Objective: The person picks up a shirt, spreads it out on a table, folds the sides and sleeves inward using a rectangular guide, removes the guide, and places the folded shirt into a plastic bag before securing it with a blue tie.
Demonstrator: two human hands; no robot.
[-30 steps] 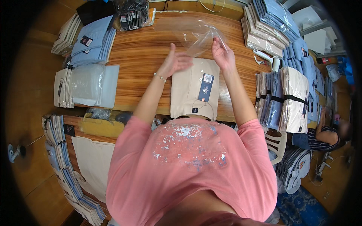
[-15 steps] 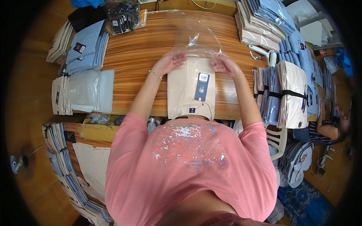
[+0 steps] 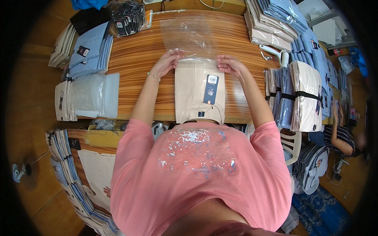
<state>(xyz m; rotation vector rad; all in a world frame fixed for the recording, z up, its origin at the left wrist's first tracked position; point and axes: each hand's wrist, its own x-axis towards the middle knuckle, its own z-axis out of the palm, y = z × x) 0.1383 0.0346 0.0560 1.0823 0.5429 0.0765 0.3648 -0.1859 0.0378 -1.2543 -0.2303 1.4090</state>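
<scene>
A folded beige garment (image 3: 188,94) lies in front of me, with a dark blue hang tag (image 3: 211,89) on a cord and a column of small buttons. Beyond its far edge, a clear plastic bag (image 3: 189,33) is spread out, its near edge meeting the garment. My left hand (image 3: 167,63) pinches that edge at the garment's far left corner. At the far right corner, my right hand (image 3: 230,64) has its thumb and fingers closed on the other side of the bag. How far the plastic covers the garment is hard to see.
Folded blue shirts (image 3: 86,51) and clear bags (image 3: 88,96) sit left. Bundled bagged garments (image 3: 305,98), a white-handled lint roller (image 3: 275,53) and tall shirt stacks (image 3: 271,27) stand right. Another person's hand (image 3: 107,191) touches beige cloth (image 3: 98,169); someone in stripes (image 3: 338,137) is far right.
The bag has shifted left and lies flatter. My left hand has moved a little left and away; my right hand has come slightly inward. Another person's hand has appeared at lower left.
</scene>
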